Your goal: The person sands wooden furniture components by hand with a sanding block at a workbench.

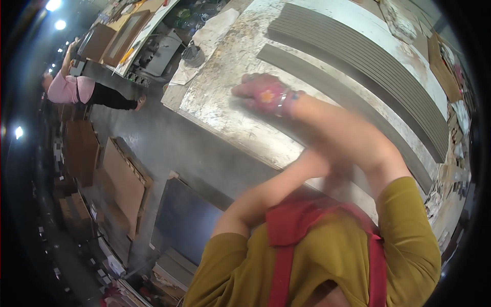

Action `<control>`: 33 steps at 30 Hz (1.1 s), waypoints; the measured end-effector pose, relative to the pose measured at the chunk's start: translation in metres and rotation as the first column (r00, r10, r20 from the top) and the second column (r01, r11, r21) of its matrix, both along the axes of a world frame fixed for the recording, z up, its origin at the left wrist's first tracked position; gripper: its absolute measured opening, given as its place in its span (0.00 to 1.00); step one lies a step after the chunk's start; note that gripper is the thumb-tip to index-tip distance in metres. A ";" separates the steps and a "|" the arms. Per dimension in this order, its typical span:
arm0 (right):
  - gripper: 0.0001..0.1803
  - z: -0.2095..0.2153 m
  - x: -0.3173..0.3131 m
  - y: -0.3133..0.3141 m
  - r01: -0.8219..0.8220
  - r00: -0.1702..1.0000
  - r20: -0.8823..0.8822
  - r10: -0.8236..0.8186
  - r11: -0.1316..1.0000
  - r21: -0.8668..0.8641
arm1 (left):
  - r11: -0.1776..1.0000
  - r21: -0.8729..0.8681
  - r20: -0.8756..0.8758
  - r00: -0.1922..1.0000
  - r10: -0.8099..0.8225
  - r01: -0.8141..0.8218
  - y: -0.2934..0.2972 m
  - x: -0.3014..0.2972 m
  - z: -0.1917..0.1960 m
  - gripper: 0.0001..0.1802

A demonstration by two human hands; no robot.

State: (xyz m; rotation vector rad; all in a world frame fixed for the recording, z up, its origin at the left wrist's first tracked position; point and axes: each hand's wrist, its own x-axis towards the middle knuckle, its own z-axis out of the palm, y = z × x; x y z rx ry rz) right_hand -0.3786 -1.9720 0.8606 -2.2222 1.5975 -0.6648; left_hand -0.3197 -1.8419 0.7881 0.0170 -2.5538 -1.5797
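Observation:
My right hand point(266, 94), in a pink patterned glove, lies palm down on the stained white worktable point(225, 102), fingers spread toward the left, with nothing seen in it. A single long grey strip point(327, 82) lies just beyond it. Further back is a stack of several similar grey strips point(368, 56). My left forearm point(276, 189) reaches up and passes under my right forearm, where it is blurred. The left hand itself is hidden there.
A person in a pink top point(69, 89) stands at the far left by another bench. A grey bucket point(193, 53) sits beside the table's far corner. Brown boards point(125, 184) and a dark panel point(186, 220) lean on the floor below the table edge.

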 end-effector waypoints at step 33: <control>0.10 0.000 0.021 -0.020 -0.122 0.986 -0.115 0.118 0.992 -0.026 | 0.961 0.275 0.166 0.982 -0.088 0.040 0.005 -0.045 -0.031 0.23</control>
